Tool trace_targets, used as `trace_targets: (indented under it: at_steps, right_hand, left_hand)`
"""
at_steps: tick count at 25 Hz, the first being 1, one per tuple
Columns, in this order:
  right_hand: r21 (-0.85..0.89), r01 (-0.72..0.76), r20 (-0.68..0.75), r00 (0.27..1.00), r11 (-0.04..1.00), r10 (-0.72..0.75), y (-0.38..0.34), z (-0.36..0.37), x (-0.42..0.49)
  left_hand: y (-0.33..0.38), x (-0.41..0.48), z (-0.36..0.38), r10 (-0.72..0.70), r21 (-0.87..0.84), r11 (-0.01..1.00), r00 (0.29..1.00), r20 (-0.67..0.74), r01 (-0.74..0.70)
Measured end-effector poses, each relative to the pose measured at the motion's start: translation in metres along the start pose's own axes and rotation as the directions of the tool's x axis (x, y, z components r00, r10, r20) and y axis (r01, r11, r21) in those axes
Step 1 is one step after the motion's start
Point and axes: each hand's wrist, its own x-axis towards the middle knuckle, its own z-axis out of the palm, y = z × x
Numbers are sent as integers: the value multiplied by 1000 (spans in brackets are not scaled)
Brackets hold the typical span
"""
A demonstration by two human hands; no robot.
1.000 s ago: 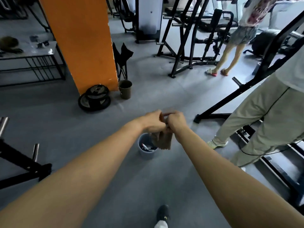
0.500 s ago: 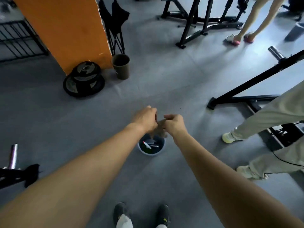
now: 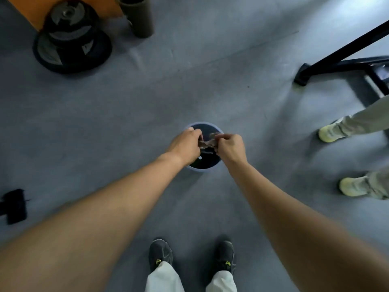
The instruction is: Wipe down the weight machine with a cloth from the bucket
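A brownish cloth (image 3: 208, 142) is held stretched between both hands directly above the open bucket (image 3: 205, 124). One end is gripped by the left hand (image 3: 186, 145), whose fingers are curled round it, and the other end is pinched by the right hand (image 3: 230, 147), likewise clenched on the fabric. The cloth is seen bunched and twisted into a short band between the two fists. The bucket, pale blue with a round rim, is set on the grey floor (image 3: 126, 114) just ahead of the person's dark shoes (image 3: 161, 252). Its inside is dark, and what lies in it cannot be made out clearly.

A stack of black weight plates (image 3: 71, 36) is placed at the upper left against the foot of an orange pillar (image 3: 23, 11), and a dark olive bin (image 3: 139, 17) is stood just beside it. A black machine frame (image 3: 347, 55) is seen resting on the floor at the upper right, well apart from the bucket. Near it, pale yellow shoes (image 3: 329, 133) and light trouser legs of another person are shown at the right edge.
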Motion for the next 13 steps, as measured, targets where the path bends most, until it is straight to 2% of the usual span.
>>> trace_targets:
  at_steps: [3, 6, 7, 10, 13]
  right_hand:
    - [-175, -91, 42, 994, 980, 100, 69, 27, 25]
    - [-509, -62, 237, 949, 859, 209, 130, 54, 37]
    - [-561, -53, 265, 934, 826, 240, 145, 61, 38]
    - [-563, -89, 288, 911, 822, 296, 165, 69, 38]
    - [-622, -28, 260, 935, 783, 239, 161, 59, 30]
  left_hand:
    - [-34, 11, 74, -80, 10, 997, 992, 93, 80]
    - [-48, 6, 136, -156, 138, 984, 930, 332, 116]
    - [-50, 4, 153, -171, 179, 978, 895, 413, 105]
    - [-53, -1, 171, -204, 245, 966, 814, 543, 79]
    - [-53, -8, 155, -228, 312, 948, 809, 541, 59]
